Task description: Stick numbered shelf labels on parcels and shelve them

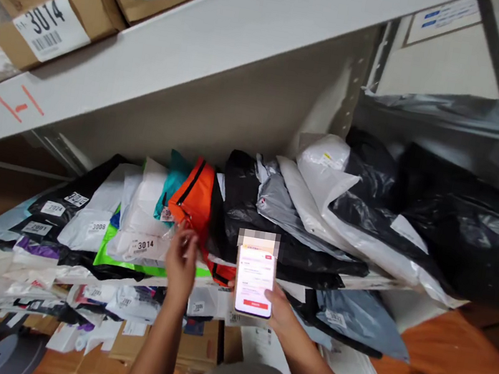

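My right hand [275, 302] is wrapped round a smartphone [254, 286], its lit screen facing up with a red button near the bottom. The thumb lies over the screen's right edge. At the front of the shelf, my left hand [182, 258] has its bent fingers on the lower edge of an orange bag [195, 194] with black trim. Just left of that hand lies a clear-wrapped white parcel [141, 246] labelled 3014. A teal parcel [175, 178] leans behind the orange bag, and a black plastic parcel [241, 195] stands to its right.
Grey and white mailer bags [282, 202] and a large black bag [459, 207] crowd the shelf's right side. An upper shelf edge [166, 54] crosses above, bearing labelled cartons [88, 10]. More parcels [127, 303] fill a lower level. A grey roll [12, 355] stands at lower left.
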Available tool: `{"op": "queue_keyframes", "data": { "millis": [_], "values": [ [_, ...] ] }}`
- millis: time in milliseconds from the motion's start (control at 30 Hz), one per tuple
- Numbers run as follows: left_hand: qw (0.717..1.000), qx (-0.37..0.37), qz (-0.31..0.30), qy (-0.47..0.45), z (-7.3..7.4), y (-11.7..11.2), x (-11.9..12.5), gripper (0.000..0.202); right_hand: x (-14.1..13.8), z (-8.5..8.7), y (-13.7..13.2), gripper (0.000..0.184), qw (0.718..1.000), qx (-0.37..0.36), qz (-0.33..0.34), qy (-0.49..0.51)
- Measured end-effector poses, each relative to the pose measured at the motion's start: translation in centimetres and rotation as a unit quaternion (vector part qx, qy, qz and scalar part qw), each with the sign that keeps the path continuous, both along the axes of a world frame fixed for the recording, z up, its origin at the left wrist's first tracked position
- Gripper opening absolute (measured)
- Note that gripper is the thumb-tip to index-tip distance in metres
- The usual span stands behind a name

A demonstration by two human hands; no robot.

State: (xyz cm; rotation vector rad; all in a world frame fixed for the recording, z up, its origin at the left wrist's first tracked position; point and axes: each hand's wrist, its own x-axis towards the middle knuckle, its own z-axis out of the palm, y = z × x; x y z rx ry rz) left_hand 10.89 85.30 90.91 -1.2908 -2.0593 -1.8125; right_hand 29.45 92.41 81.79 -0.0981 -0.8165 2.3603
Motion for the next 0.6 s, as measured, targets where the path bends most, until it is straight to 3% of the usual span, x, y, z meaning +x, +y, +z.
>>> {"op": "queue_keyframes", "data": {
  "millis": [67, 133, 200, 267, 300, 367, 467, 533, 600],
  "values": [
    [0.991, -0.068, -0.109, 0.023, 0.1, 1.0, 1.6, 0.026, 0.4, 0.7, 0.2, 0.062, 1.000, -0.008, 0.011, 0.008],
    [0.979, -0.090, -0.184, 0.014, 0.2, 1.6, 1.9, 0.036, 0.5, 1.1, -0.1, 0.061, 0.999, -0.007, 0.035, 0.015],
    [0.970, -0.094, -0.224, 0.013, 0.4, 1.6, 1.0, 0.040, -0.3, 1.1, -0.8, 0.063, 0.998, 0.010, 0.061, 0.022],
    [0.968, -0.107, -0.220, 0.062, 1.0, 0.8, -0.7, 0.033, -2.1, 0.8, -1.9, 0.065, 0.995, 0.037, 0.093, 0.027],
    [0.971, -0.107, -0.185, 0.106, 1.4, 0.2, -1.6, 0.028, -3.3, 0.6, -2.5, 0.066, 0.993, 0.046, 0.106, 0.024],
    [0.972, -0.100, -0.038, 0.209, 2.4, -1.2, -3.1, 0.024, -6.0, 0.5, -3.5, 0.065, 0.993, 0.043, 0.106, 0.003],
    [0.923, -0.109, 0.199, 0.311, 3.5, -3.1, -4.4, 0.027, -9.4, 1.1, -4.3, 0.070, 0.999, -0.011, 0.021, -0.043],
    [0.894, -0.148, 0.243, 0.345, 3.5, -3.8, -4.7, 0.031, -10.4, 2.1, -4.2, 0.071, 0.998, -0.040, -0.022, -0.040],
    [0.881, -0.182, 0.243, 0.362, 3.1, -4.0, -4.7, 0.027, -10.5, 3.2, -3.5, 0.068, 0.998, -0.042, -0.035, -0.017]
  ]
}}
